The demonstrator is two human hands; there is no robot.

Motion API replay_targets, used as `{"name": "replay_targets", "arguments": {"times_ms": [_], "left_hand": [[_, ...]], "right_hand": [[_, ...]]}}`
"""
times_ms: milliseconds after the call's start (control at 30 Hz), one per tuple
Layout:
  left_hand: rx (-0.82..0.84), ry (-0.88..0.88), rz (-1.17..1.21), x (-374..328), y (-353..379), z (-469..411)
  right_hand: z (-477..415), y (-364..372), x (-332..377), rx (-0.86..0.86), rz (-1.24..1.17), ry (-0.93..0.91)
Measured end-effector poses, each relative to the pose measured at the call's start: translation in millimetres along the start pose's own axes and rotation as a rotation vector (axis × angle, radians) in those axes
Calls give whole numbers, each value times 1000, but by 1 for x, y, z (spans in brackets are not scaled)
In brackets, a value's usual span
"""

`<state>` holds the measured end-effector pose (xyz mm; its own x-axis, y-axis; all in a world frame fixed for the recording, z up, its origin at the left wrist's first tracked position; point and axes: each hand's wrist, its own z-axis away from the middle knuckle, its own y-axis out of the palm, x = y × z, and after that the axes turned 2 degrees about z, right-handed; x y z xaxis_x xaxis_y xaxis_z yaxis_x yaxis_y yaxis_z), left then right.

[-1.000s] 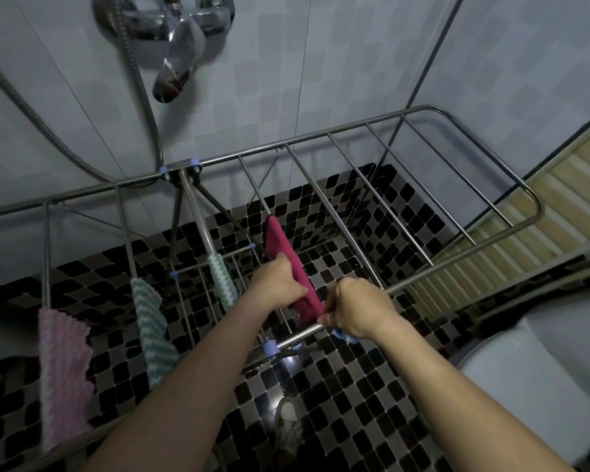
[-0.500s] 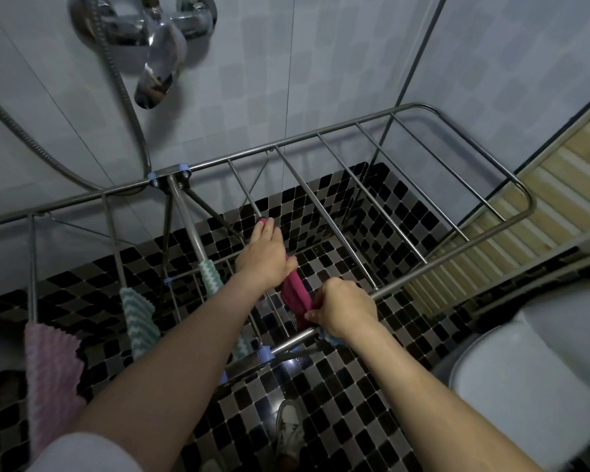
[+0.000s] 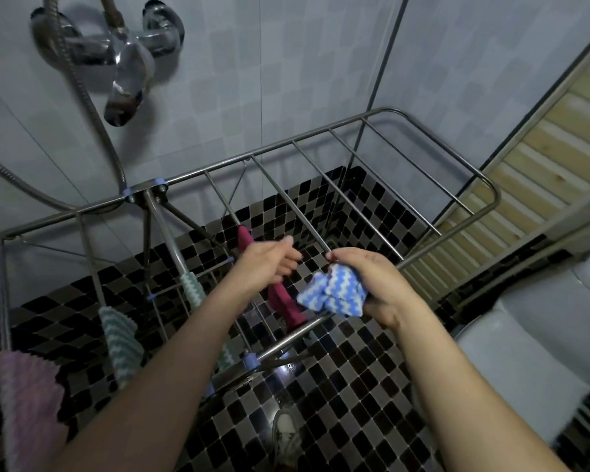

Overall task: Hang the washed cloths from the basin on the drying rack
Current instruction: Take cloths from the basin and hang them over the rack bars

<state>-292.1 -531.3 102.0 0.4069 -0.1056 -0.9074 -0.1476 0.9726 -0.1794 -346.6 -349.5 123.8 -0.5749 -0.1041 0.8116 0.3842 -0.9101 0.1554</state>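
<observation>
A person is standing over a metal drying rack (image 3: 324, 195) in a tiled shower corner. Their right hand (image 3: 375, 284) is clutching a bunched blue-and-white zigzag cloth (image 3: 334, 294), which is bulging out from under the curled fingers just above the rack's near rail. Their left hand (image 3: 269, 264) is lying on a magenta cloth (image 3: 281, 298) (already draped over a bar), fingers loosely curled around its fold. Green striped cloths (image 3: 121, 342) and a pink cloth (image 3: 28, 403) are hanging further left.
</observation>
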Motion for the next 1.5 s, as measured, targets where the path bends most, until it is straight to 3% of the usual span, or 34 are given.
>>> {"name": "replay_targets", "arguments": {"times_ms": [100, 267, 367, 533, 767, 867, 1000, 1133, 1200, 1367, 1433, 1500], "left_hand": [[286, 20, 37, -5, 16, 25], [73, 164, 246, -7, 23, 32], [-15, 205, 217, -10, 17, 30], [-128, 430, 87, -32, 10, 27], [-92, 640, -348, -76, 13, 21], [-94, 682, -379, -91, 13, 15], [-172, 749, -406, -102, 10, 11], [-284, 720, -292, -102, 5, 6], [-296, 676, -164, -99, 5, 4], [-257, 627, 89, -88, 17, 6], [-208, 581, 137, -84, 25, 10], [-166, 556, 160, -78, 34, 17]], "right_hand": [[0, 2, 2, 70, -236, 35], [1, 4, 3, 114, -373, -8], [4, 3, 6, 141, -376, -46], [9, 1, 2, 303, -310, -79], [18, 1, 30, 256, 106, -309], [16, 5, 47, 158, 230, -429], [13, -5, 58, 38, 638, -394], [6, -32, 52, -62, 859, -285], [4, -47, 50, -80, 745, -228], [11, -70, 63, 24, -153, -206], [14, -70, 72, -55, -172, -237], [19, -69, 84, -249, 93, -379]]}}
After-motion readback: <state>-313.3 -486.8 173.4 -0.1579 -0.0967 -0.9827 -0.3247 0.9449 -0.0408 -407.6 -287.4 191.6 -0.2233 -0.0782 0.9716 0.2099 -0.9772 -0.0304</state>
